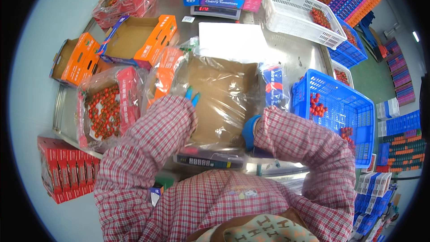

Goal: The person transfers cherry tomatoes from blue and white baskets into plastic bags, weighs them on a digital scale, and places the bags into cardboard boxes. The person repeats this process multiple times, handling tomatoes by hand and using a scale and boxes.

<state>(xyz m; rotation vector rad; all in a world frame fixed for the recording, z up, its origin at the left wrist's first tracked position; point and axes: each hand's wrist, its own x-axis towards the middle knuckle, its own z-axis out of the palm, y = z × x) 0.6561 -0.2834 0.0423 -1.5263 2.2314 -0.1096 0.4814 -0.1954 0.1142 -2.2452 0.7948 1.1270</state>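
Directly before me sits a cardboard tomato box (218, 101) with orange and blue side walls. A clear plastic liner bag (231, 87) covers its brown floor and hangs over the walls. My left hand (192, 96), in a blue glove, is at the inner left side of the box; two spread fingertips show beyond the sleeve. My right hand (249, 132), also gloved in blue, is at the box's near right side against the plastic. Its fingers are mostly hidden. A white sheet (231, 40) lies at the far edge of the box.
A blue crate (349, 117) with tomato clusters stands at right, a white crate (285, 16) behind it. Left are a lined red box of cherry tomatoes (104, 111) and an orange-and-blue box (131, 37). Across the table, a person's gloved hands hold a box (221, 0) on a scale (215, 12).
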